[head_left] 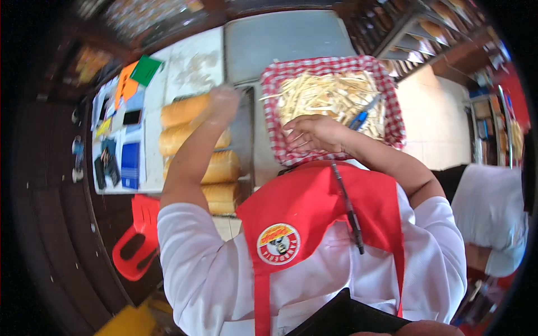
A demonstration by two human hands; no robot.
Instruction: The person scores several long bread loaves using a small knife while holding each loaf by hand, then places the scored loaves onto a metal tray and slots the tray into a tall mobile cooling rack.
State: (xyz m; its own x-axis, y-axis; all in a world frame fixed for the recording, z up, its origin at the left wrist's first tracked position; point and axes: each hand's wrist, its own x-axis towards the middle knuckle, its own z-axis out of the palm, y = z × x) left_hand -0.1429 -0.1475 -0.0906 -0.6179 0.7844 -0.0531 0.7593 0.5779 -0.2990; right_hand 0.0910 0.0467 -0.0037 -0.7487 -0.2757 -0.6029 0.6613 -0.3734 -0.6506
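My left hand (pixel 223 103) is smeared by motion over golden loaves (pixel 197 162), which lie in a row on a dark metal tray (pixel 245 151); whether it holds anything cannot be made out. My right hand (pixel 314 134) is at the lower left inside a basket lined with red checked cloth (pixel 392 89), its fingers loosely bent and apart, with nothing visible in them. Many thin pale strips (pixel 319 92) fill the basket. A blue knife-like tool (pixel 358 119) lies among them, just right of that hand.
A white table (pixel 185 50) carries papers, a dark phone (pixel 131 117), blue booklets (pixel 130 164) and coloured cards. A grey panel (pixel 283 39) sits behind the basket. A red plastic chair (pixel 134 252) stands at lower left, shelving (pixel 487 129) at right, and pale cloth (pixel 490 207) at lower right.
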